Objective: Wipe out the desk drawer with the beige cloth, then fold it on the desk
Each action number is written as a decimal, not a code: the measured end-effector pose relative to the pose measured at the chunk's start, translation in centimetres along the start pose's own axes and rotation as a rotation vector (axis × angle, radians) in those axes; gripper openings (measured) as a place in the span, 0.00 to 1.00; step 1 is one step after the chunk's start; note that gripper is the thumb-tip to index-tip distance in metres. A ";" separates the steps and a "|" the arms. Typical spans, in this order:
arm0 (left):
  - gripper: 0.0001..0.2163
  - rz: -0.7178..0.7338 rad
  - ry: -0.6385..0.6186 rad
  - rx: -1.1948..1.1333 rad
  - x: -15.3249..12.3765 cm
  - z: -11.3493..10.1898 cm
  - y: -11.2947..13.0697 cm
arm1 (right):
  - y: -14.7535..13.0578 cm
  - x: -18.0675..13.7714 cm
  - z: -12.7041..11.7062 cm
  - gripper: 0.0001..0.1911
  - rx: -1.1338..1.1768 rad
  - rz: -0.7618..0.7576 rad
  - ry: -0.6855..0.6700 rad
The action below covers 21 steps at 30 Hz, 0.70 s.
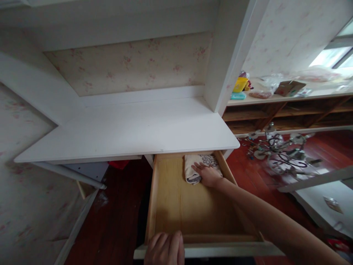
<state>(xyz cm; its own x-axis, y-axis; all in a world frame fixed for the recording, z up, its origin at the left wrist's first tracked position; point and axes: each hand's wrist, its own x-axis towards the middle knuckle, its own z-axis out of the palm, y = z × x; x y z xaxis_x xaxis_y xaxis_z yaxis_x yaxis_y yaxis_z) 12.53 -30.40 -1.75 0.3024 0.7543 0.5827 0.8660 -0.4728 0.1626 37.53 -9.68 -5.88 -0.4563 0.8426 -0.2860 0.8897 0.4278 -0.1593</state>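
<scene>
A wooden drawer (168,206) stands pulled out from under a white desk (132,129). At its back right lies a folded beige cloth with a dark pattern (193,165). My right hand (208,175) reaches into the drawer and rests on the cloth, fingers laid over it. My left hand (164,249) grips the drawer's white front edge (220,250), fingers curled over it.
A chandelier-like metal fixture (281,152) lies on the red wooden floor (116,221) to the right. Wooden shelves (289,112) at the right carry a yellow container, a cardboard box and plastic bags. A white panel (322,198) lies at the lower right.
</scene>
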 end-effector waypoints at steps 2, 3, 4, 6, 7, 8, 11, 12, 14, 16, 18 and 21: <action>0.08 0.002 -0.005 -0.010 0.1 -0.2 0.0 | 1.0 -0.7 -0.4 0.41 0.010 0.008 -0.002; 0.08 0.000 -0.010 -0.015 0.1 -0.2 0.1 | 1.1 -0.8 -0.6 0.41 0.015 0.006 -0.003; 0.08 -0.003 -0.014 -0.021 0.1 -0.3 0.1 | 1.1 -0.9 -1.0 0.41 0.019 0.003 -0.005; 0.08 -0.010 -0.022 -0.030 0.0 -0.4 0.1 | 0.7 -1.0 -1.9 0.39 0.031 -0.008 -0.009; 0.07 -0.014 -0.025 -0.035 0.0 -0.4 0.1 | 0.5 -1.2 -2.3 0.37 0.041 -0.017 -0.023; 0.07 -0.016 -0.026 -0.038 0.0 -0.4 0.1 | 0.2 -1.4 -2.8 0.35 0.049 -0.025 -0.046; 0.07 -0.014 -0.028 -0.039 -0.1 -0.4 0.1 | -0.7 -3.0 -3.9 0.27 0.064 -0.086 -0.156; 0.07 -0.014 -0.028 -0.035 -0.1 -0.4 0.1 | -1.1 -3.9 -4.0 0.25 0.071 -0.108 -0.198; 0.07 -0.017 -0.032 -0.029 -0.1 -0.4 0.2 | -1.7 -5.9 -4.0 0.22 0.099 -0.147 -0.287; 0.07 -0.024 -0.041 -0.031 0.0 -0.5 0.2 | -2.3 -7.9 -3.6 0.20 0.172 -0.177 -0.390; 0.07 -0.032 -0.054 -0.039 -0.1 -0.5 0.3 | -2.7 -9.5 -3.2 0.19 0.275 -0.190 -0.487; 0.07 -0.035 -0.071 -0.039 -0.2 -0.5 0.2 | -3.0 -10.8 -2.8 0.18 0.376 -0.152 -0.571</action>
<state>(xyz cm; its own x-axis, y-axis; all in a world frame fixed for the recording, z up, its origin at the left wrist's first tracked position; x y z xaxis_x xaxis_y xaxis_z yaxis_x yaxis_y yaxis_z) 12.46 -30.83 -1.43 0.3009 0.8005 0.5184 0.8608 -0.4619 0.2136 39.81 -19.19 0.38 -0.6017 0.4349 -0.6699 0.7982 0.2980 -0.5235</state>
